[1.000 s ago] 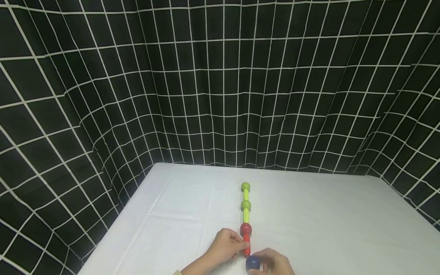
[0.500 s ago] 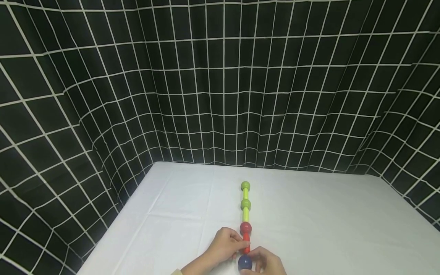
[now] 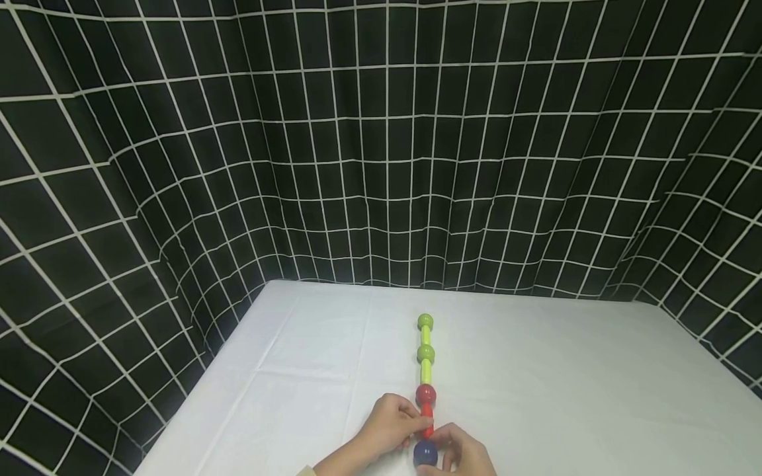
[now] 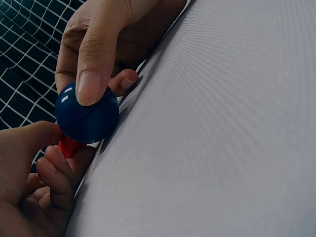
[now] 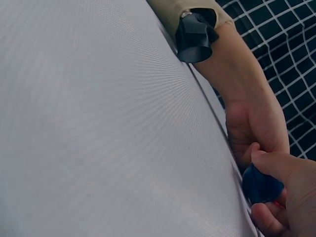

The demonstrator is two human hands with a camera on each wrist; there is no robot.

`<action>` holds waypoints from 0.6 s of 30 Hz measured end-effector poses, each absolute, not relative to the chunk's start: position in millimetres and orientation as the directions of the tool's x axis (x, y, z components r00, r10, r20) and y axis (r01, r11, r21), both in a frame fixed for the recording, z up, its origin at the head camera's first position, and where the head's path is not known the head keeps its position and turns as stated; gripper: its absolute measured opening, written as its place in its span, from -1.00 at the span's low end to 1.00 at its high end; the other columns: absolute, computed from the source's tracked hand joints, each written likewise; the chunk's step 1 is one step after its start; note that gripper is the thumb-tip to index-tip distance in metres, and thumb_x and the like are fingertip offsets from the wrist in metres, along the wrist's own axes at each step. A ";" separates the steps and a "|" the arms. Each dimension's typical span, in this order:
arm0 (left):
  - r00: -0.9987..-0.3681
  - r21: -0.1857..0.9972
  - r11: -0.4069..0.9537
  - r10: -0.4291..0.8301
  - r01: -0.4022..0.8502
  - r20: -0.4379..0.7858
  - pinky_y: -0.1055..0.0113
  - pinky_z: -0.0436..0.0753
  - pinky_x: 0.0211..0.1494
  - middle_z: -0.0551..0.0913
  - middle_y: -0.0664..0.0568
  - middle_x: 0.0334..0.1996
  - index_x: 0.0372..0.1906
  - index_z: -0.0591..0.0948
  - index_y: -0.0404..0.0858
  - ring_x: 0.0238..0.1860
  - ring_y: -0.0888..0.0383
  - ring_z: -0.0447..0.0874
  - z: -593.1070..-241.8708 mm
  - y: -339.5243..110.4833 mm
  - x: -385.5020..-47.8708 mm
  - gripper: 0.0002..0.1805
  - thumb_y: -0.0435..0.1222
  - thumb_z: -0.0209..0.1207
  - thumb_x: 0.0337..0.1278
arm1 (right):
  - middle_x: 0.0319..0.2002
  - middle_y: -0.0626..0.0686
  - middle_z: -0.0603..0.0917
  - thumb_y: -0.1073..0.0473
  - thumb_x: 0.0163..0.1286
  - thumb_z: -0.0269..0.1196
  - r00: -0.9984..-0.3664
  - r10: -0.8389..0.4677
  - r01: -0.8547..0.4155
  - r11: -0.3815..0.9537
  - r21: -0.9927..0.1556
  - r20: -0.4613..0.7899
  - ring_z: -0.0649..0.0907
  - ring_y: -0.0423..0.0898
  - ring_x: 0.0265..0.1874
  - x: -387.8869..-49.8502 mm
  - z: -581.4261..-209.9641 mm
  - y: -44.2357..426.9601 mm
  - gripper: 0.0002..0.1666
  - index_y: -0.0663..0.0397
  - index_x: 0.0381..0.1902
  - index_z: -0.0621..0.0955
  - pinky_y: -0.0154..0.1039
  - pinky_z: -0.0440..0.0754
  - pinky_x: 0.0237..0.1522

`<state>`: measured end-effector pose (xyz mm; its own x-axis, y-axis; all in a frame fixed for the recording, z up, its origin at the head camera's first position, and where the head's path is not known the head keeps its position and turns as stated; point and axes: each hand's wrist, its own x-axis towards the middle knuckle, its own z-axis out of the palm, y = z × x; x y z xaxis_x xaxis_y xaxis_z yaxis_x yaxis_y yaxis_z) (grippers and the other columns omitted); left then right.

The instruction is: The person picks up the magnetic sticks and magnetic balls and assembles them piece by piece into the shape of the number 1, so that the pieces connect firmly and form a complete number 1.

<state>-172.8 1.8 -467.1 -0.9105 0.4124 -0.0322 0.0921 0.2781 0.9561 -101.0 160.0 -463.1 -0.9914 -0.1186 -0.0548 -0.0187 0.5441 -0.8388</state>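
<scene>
A straight chain of balls and rods lies on the white table. From the far end come a green ball (image 3: 425,322), a yellow-green rod (image 3: 425,335), another green ball (image 3: 425,354), a second yellow-green rod (image 3: 426,371), a red ball (image 3: 425,395) and a red rod (image 3: 426,411). My left hand (image 3: 388,423) pinches the red rod between thumb and fingers. With its thumb and fingers, my right hand (image 3: 463,452) holds a blue ball (image 4: 86,118) against the rod's near end. In the left wrist view the ball hides most of the red rod (image 4: 70,147).
White cloth covers the table (image 3: 536,370). Behind it and along both sides hangs a black curtain (image 3: 357,145) with a white grid. A black camera (image 5: 195,39) is on the left wrist, by a beige sleeve (image 5: 168,12).
My right hand has brought the blue ball leftward, from beside the red rod's near end into line with the chain, touching the rod. My left hand has stayed almost still.
</scene>
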 end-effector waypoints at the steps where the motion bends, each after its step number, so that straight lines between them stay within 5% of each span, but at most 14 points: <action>1: -0.911 0.956 0.279 0.411 0.092 -0.032 0.60 0.26 -0.74 0.48 0.20 -0.86 -0.55 0.64 -0.25 -0.86 0.40 0.28 -467.1 1.7 -172.7 -0.72 -0.10 0.31 -0.06 | -0.38 -0.06 0.59 -0.05 -0.08 0.47 -0.992 -0.117 -0.019 0.542 -0.840 -0.053 0.39 -0.32 -0.67 -100.8 -462.8 159.9 -0.36 0.19 -0.14 0.49 -0.41 0.35 -0.65; 9: -0.917 0.956 0.278 0.397 0.090 -0.029 0.61 0.25 -0.75 0.47 0.19 -0.87 -0.55 0.64 -0.26 -0.86 0.41 0.27 -466.0 1.4 -171.0 -0.73 -0.12 0.31 -0.06 | -0.33 0.00 0.59 0.09 -0.06 0.46 -0.991 -0.133 -0.070 0.514 -0.855 0.001 0.38 -0.35 -0.69 -100.9 -462.0 159.5 -0.42 0.20 -0.15 0.44 -0.43 0.37 -0.65; 18: -0.918 0.955 0.284 0.394 0.090 -0.031 0.60 0.26 -0.74 0.48 0.17 -0.86 -0.55 0.64 -0.26 -0.86 0.40 0.28 -464.8 1.6 -170.1 -0.71 -0.10 0.31 -0.05 | -0.49 -0.12 0.48 -0.11 -0.09 0.46 -0.994 -0.105 -0.045 0.588 -0.807 -0.022 0.41 -0.33 -0.67 -107.5 -483.5 163.2 -0.34 0.09 -0.15 0.43 -0.42 0.37 -0.66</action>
